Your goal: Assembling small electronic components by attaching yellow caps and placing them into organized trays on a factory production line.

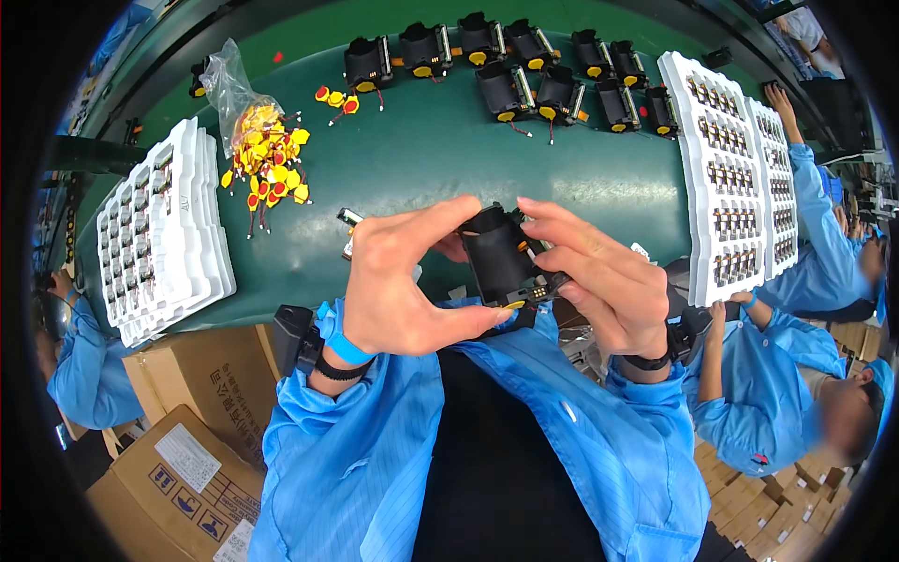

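A black curved plastic housing [494,255] is up in front of me, above the table's near edge. My left hand [398,272] grips its left side, thumb at the lower edge by a yellow spot and fingers at the top. Closed on the opposite side is my right hand [604,276], its fingertips by a small board with metallic contacts [538,293]. The fingers partly cover the housing's right side. Just left of my left hand, a small metallic part [349,220] lies on the table, partly hidden by that hand.
Several similar black housings [426,49] stand along the green table's [393,159] far side. Yellow wired discs [272,155] spill from a clear bag [234,84]. White trays of parts flank the table, left [201,253] and right [688,140]. Cardboard boxes [201,375] sit lower left; co-workers [763,384] work nearby.
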The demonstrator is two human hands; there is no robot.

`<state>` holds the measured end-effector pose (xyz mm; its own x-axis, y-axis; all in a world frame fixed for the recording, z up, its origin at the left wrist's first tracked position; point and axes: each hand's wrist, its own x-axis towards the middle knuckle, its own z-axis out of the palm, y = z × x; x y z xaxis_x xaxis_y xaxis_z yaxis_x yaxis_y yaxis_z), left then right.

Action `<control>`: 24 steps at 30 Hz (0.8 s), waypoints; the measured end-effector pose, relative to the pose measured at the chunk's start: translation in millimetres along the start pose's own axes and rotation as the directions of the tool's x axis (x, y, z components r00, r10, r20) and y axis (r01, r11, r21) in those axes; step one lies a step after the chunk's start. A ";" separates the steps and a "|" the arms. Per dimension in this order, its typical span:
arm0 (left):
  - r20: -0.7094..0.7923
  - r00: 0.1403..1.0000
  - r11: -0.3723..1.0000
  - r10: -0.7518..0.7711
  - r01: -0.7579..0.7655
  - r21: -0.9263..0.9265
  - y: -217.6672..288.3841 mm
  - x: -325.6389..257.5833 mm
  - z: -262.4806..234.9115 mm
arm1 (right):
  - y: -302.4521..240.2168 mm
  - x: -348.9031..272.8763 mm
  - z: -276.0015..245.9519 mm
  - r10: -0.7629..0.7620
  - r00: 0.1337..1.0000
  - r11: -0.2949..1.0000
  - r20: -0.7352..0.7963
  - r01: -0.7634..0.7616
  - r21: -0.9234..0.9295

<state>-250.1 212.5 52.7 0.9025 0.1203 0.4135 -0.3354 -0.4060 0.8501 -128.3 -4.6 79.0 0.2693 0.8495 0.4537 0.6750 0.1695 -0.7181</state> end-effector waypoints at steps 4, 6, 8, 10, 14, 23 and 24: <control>-0.018 1.000 0.999 -0.002 0.001 -0.032 1.2 0.1 0.7 | -6.5 2.0 2.7 -0.038 0.999 0.993 -0.029 0.035 -0.117; -0.025 1.000 1.000 -0.001 0.001 0.006 4.0 -0.3 0.7 | -7.5 2.7 2.1 -0.060 0.998 0.982 -0.024 0.055 -0.178; -0.033 0.999 0.999 -0.003 0.004 0.044 6.3 -1.2 0.1 | -7.0 3.5 2.3 -0.074 0.997 0.978 -0.006 0.072 -0.193; -0.025 1.000 0.996 0.016 -0.014 0.083 6.7 -1.9 -1.7 | -6.7 3.8 1.8 -0.087 0.996 0.974 0.010 0.087 -0.209; 0.004 1.000 0.996 0.030 -0.030 0.089 7.9 0.2 -2.1 | -8.0 4.8 1.6 -0.170 0.985 0.927 0.036 0.172 -0.333; -0.022 0.994 0.987 0.111 -0.108 0.121 14.2 2.1 -1.0 | -13.1 4.2 -5.6 -0.245 0.961 0.877 0.130 0.276 -0.392; -0.036 0.994 0.985 0.104 -0.098 0.141 15.8 1.7 -0.9 | -13.4 4.4 -5.8 -0.263 0.952 0.856 0.155 0.304 -0.417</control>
<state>-254.1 207.0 67.1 0.8526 0.1095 0.5110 -0.3808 -0.5394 0.7510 -132.2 -6.0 93.6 -0.0272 0.8417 0.5393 0.9465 0.1953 -0.2569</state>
